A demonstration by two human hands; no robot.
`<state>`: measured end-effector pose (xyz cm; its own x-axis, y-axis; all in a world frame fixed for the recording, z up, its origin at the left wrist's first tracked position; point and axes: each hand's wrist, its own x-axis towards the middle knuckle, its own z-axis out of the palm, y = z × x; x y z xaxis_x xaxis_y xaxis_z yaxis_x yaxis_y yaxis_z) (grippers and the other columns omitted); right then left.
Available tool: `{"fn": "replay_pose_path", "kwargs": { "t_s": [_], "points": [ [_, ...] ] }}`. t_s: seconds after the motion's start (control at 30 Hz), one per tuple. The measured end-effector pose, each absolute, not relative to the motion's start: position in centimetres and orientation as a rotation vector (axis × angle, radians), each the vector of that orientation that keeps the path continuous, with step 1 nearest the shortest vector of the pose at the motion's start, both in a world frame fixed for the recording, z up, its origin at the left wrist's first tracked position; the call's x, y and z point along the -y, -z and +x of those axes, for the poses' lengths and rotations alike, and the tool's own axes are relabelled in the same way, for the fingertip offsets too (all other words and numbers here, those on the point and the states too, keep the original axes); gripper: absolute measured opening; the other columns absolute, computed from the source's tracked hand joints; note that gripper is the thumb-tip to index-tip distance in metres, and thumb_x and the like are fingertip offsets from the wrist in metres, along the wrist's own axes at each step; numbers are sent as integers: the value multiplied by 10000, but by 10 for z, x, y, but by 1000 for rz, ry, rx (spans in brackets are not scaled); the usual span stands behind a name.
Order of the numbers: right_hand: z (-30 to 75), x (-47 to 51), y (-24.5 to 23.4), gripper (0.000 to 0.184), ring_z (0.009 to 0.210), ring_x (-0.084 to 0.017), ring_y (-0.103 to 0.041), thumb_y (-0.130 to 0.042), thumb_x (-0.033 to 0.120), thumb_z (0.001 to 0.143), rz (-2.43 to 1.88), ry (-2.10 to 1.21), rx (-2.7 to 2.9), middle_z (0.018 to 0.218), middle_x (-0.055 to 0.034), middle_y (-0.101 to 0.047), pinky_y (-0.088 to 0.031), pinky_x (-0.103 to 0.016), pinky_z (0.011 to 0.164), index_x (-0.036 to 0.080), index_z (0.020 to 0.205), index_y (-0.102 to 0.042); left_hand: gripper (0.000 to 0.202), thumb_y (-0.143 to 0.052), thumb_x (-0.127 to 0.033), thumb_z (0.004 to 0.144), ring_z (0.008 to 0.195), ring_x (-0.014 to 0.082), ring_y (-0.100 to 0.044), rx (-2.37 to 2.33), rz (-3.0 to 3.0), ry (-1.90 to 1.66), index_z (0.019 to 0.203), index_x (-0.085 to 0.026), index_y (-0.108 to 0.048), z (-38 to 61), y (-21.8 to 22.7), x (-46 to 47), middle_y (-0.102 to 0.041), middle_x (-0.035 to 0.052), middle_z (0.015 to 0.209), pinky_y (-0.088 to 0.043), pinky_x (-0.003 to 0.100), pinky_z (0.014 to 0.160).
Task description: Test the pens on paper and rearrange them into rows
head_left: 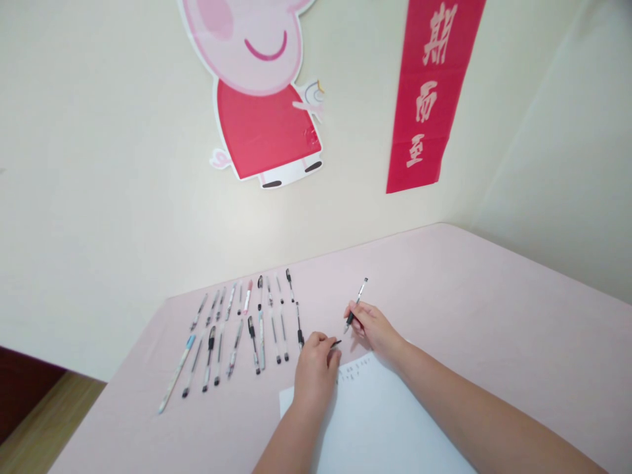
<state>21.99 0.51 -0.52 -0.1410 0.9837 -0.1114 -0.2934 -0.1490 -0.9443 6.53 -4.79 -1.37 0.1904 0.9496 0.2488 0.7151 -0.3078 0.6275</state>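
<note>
My right hand [376, 329] is closed around a clear-barrelled pen [362, 290] with a dark grip, its tip pointing down and its far end tilted up to the right. Between the thumb and fingers of my left hand [316, 372] is a small black pen cap [336, 343], its end sticking out toward the pen tip. Pen and cap are apart. Below both hands lies a white sheet of paper [385, 421], with short rows of small handwritten marks near its top edge. My left forearm covers part of the sheet's left side.
Left of my hands, several pens lie in two rows on the pink tabletop [494, 296], among them a blue-capped pen [182, 365] and a pink pen [247, 296]. Behind the table, the wall carries a cartoon pig cutout [269, 131] and a red banner [419, 118].
</note>
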Motion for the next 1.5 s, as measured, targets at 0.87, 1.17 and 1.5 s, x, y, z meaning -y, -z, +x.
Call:
{"fn": "replay_pose_path", "kwargs": {
  "t_s": [0.87,1.17,1.5],
  "points": [
    [211,2,10,439,419,-55,-349,-653,578,624,-1015,-1524,1179,496,66,-441,-246,-208,436,172,665,-493,136,-459,-233,831,730,165,-546,-1654,2164,-1087,726,-195,-537,64,0,53,-567,24,768,-416,286,646],
    [216,2,6,355,444,-57,-355,-702,454,632,-961,-1570,1130,498,66,-451,-240,-213,466,172,644,-486,131,-490,-223,808,715,162,-539,-1665,2122,-1104,692,-189,-540,63,2,52,-562,16,736,-413,287,649],
    [216,1,8,425,419,-54,-309,-699,539,585,-1074,-1495,1178,466,82,-400,-201,-213,431,170,655,-499,155,-478,-211,809,702,158,-531,-1644,2105,-1049,676,-179,-550,63,2,51,-550,20,717,-404,286,641]
  ]
}}
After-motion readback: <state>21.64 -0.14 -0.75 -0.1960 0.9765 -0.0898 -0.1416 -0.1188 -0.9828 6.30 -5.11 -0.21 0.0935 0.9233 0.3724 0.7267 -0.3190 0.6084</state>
